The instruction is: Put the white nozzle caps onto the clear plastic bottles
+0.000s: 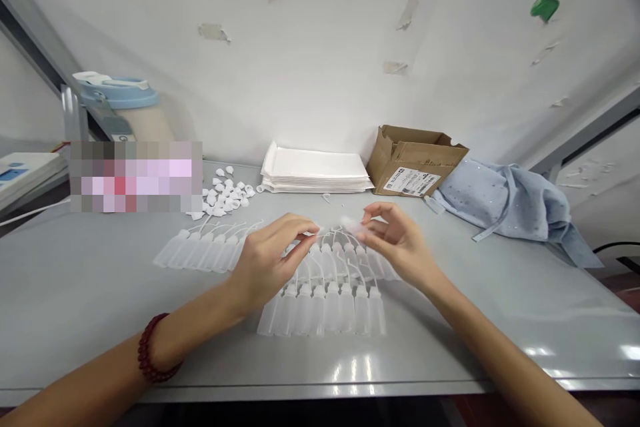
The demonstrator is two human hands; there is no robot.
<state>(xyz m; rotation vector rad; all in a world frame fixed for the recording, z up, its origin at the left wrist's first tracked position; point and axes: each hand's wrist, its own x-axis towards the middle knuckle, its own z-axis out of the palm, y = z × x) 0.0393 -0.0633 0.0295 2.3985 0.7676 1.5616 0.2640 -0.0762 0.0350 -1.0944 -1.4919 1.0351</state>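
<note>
My left hand (273, 253) is pinched closed above the rows of bottles; anything between its fingertips is too small to make out. Thumb and fingers of my right hand (395, 237) are closed around a small translucent white piece (350, 225), blurred by motion. Below both hands lie small translucent squeeze bottles (320, 310) with thin bent spouts, set side by side in rows. Another row of such bottles (197, 250) lies to the left, partly hidden by my left hand. Behind it is a loose pile of small white caps (227, 197).
A stack of white padded envelopes (315, 165) stands against the wall, beside an open cardboard box (415, 160). Light blue cloth (515, 203) is heaped on the right. At the left are a blue-lidded container (125, 107), a pixelated patch and a white device (30, 170).
</note>
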